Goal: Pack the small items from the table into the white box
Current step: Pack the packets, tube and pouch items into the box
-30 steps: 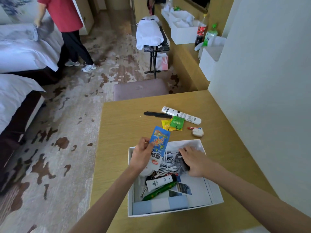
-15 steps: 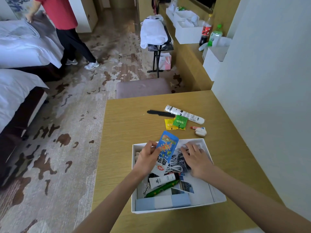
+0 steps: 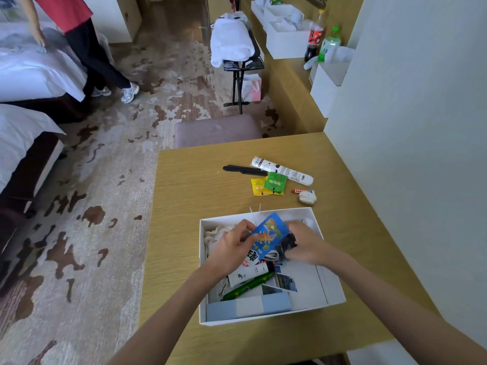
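Left hand: the left hand [image 3: 232, 246] is over the far-left part of the white box, fingers and thumb pinched on the left edge of a blue snack packet.
Blue snack packet: the blue snack packet [image 3: 268, 237] stands tilted, its top leaning to the right, its lower end down among the things in the box.
Right hand: the right hand [image 3: 307, 245] is inside the far-right part of the box, fingers curled around a dark bundle; how tightly it grips I cannot tell for certain, but the fingers are wrapped on it.
Dark bundle: the dark bundle [image 3: 288, 243] sits just right of the packet, touching white cable loops beneath; what it is stays unclear.
White box: the white box [image 3: 334, 293] rests open on the near middle of the wooden table [image 3: 200, 196].
Inside the box: a white tube [image 3: 246, 273] lies at a slant below the packet, a green pen-like item [image 3: 247, 287] just beside it on the near side, a blue-and-white carton [image 3: 249, 306] along the near wall, printed cards [image 3: 286, 281] to the right.
Still on the table: a black comb [image 3: 243, 169], a long white tube [image 3: 283, 171], a green sachet [image 3: 275, 182] overlapping a yellow sachet [image 3: 257, 187], a small red-and-white tube [image 3: 303, 191] and a pale round item [image 3: 307, 198] touching it, all beyond the box's far wall.
Background: a person in a red top [image 3: 66, 9] stands by a bed across the room.
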Demonstrator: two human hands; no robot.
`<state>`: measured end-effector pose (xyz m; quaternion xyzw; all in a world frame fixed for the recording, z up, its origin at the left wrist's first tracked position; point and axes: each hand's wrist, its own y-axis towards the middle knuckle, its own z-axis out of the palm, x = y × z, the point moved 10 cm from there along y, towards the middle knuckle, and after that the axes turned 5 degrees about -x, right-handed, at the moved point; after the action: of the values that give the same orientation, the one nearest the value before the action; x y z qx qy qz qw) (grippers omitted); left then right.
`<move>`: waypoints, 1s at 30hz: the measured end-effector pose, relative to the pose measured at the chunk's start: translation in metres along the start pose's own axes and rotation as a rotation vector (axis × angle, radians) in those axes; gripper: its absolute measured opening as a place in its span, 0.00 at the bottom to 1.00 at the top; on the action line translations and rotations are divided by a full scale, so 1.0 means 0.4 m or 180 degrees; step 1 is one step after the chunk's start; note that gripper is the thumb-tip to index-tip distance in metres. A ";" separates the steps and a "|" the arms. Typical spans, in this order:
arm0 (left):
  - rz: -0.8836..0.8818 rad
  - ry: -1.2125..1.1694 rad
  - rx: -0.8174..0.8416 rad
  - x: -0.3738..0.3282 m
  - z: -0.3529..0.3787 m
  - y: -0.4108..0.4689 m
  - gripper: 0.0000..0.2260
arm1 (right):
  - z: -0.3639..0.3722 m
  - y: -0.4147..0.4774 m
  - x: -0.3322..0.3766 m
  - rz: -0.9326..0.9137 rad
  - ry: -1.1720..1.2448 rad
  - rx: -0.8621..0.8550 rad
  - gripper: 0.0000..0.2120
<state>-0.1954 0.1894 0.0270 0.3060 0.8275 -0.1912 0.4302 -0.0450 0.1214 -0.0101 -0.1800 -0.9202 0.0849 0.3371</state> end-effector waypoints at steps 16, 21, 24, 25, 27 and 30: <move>0.1409 0.2538 0.0906 0.013 0.064 -0.056 0.12 | 0.124 -0.046 0.079 -0.0598 -0.0015 0.0534 0.14; 0.1582 0.1724 -0.0101 -0.052 -0.063 0.025 0.12 | -0.028 -0.026 0.123 -0.0761 0.0134 -0.0239 0.16; 0.0976 0.1232 -0.0302 -0.034 -0.107 0.121 0.10 | -0.122 0.005 0.126 -0.0678 0.0021 -0.0681 0.16; 0.0777 0.1138 -0.0331 -0.027 -0.113 0.158 0.10 | -0.148 0.018 0.122 -0.0640 0.0019 -0.0786 0.16; 0.0400 0.0974 -0.0274 -0.011 -0.109 0.228 0.09 | -0.182 0.048 0.109 -0.0561 0.0037 -0.0907 0.15; -0.0069 0.0590 -0.0036 0.013 -0.067 0.319 0.09 | -0.190 0.105 0.072 -0.0335 -0.0027 -0.0832 0.13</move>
<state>-0.1280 0.3013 0.0309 0.3110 0.8680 -0.1619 0.3515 -0.0046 0.1738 0.0528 -0.1735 -0.9330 -0.0528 0.3110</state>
